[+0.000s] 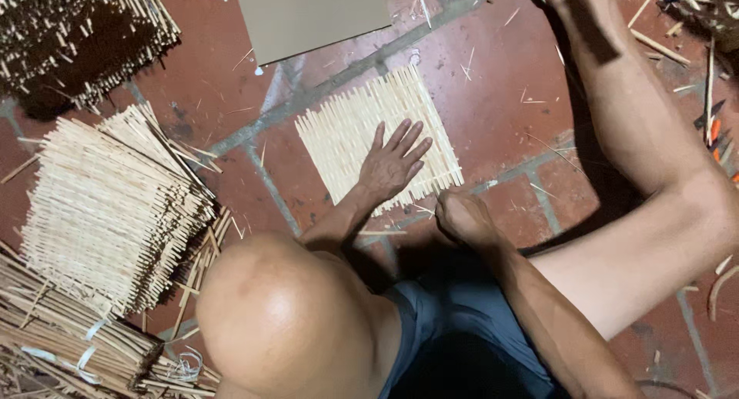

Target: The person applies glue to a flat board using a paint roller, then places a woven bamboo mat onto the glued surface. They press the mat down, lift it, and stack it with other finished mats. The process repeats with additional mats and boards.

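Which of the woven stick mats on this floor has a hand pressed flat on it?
The single mat lying alone on the red tiles at centre, under the left hand. The others sit stacked in a pile at left, untouched.

A floor-level craft workshop is indicated by stacked woven mats [115, 214], bundled bamboo strips [69, 345] and a littered red-tiled floor [500, 114].
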